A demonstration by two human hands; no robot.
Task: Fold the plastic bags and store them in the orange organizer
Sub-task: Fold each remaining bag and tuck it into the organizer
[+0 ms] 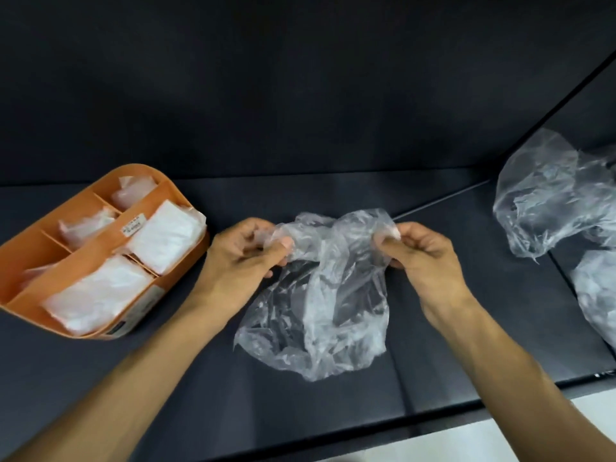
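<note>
A crumpled clear plastic bag (320,301) hangs between my two hands over the middle of the dark table. My left hand (246,258) pinches its upper left edge and my right hand (423,255) pinches its upper right edge; the bag's lower part rests on the table. The orange organizer (43,238) stands at the left, a little apart from my left hand. Several of its compartments hold folded white bags (163,235).
More crumpled clear bags (546,195) lie in a heap at the right, and another one (596,291) lies below them by the right edge. A dark wall rises behind the table. The table's front edge (466,411) runs close under my right forearm.
</note>
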